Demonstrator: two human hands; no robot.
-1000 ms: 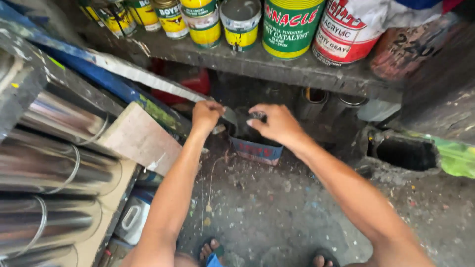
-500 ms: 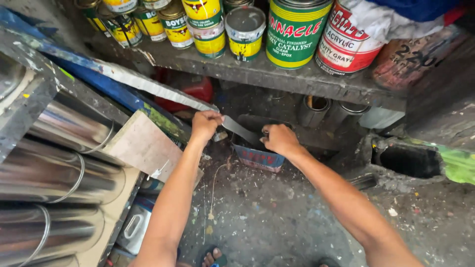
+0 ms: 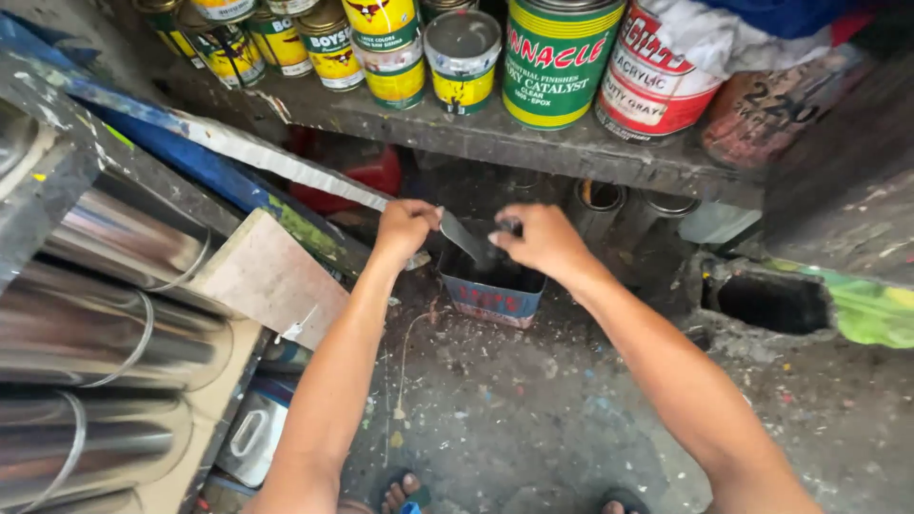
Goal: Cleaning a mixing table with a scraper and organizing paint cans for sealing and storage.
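Your left hand (image 3: pixel 405 227) keeps its closed grip on the putty knife (image 3: pixel 464 236); your right hand (image 3: pixel 538 238), fingers curled, has settled over the can (image 3: pixel 492 293) at twelve o'clock.

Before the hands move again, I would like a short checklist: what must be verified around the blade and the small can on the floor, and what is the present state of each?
1. Left hand grips flat metal blade: ok.
2. Blade tip over open can: ok.
3. Right hand at can's rim: ok; its grip, cannot tell.
4. Can upright on floor: ok.
5. Can's contents: cannot tell.
6. Feet apart from can: ok.
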